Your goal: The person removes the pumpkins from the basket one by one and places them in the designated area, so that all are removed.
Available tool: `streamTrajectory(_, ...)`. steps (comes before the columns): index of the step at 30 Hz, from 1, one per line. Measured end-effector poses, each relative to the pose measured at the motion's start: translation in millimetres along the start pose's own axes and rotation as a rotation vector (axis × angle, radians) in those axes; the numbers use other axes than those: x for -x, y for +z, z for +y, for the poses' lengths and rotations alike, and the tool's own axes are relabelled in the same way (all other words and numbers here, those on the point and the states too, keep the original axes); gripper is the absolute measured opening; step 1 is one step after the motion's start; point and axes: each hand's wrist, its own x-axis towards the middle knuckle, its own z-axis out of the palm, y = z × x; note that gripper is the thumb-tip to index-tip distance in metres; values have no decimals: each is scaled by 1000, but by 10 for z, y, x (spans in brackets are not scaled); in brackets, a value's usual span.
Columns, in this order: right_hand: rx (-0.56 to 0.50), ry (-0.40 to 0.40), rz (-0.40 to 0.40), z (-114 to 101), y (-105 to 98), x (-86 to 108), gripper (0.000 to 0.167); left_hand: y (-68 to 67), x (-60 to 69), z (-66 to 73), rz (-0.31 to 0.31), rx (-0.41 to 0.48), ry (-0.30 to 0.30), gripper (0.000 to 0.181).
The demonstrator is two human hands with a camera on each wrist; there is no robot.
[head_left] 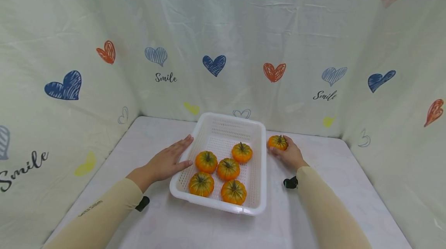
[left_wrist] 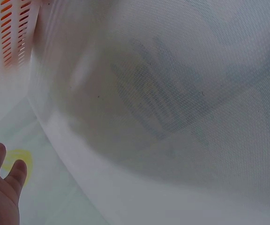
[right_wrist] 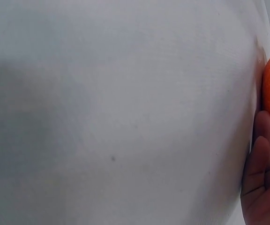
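While your right hand [head_left: 288,154] has thumb and fingers curled round one pumpkin [head_left: 277,142], your left hand [head_left: 168,162] lies spread, fingers straight, at the left rim of the basket [head_left: 263,171]; whether it bears on the rim, cannot tell. Relation that matters: held pumpkin sits just outside the right wall, toward the far corner, so the basket lies to the left of your grip and that wall stands between. Right hand is plainly the nearer to it. Basket's long axis runs roughly away from you; the pumpkin, squat and round, offers no marked long axis, stem up. Whether its underside meets the table [head_left: 327,160], cannot tell. Five more pumpkins [head_left: 228,169] inside, right of your left hand. Materials: basket looks like white plastic, slotted walls, perforated floor, rounded corners. Pumpkins ribbed, orange going yellow-green round dark stems; skin finely speckled in the right wrist view. Table cover pale, faintly woven.
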Motion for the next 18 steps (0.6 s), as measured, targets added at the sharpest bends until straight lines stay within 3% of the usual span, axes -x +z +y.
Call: streamTrajectory(18, 14, 27, -26, 10, -26, -13, 109, -1, -3, -7, -16, -1, 2, 81)
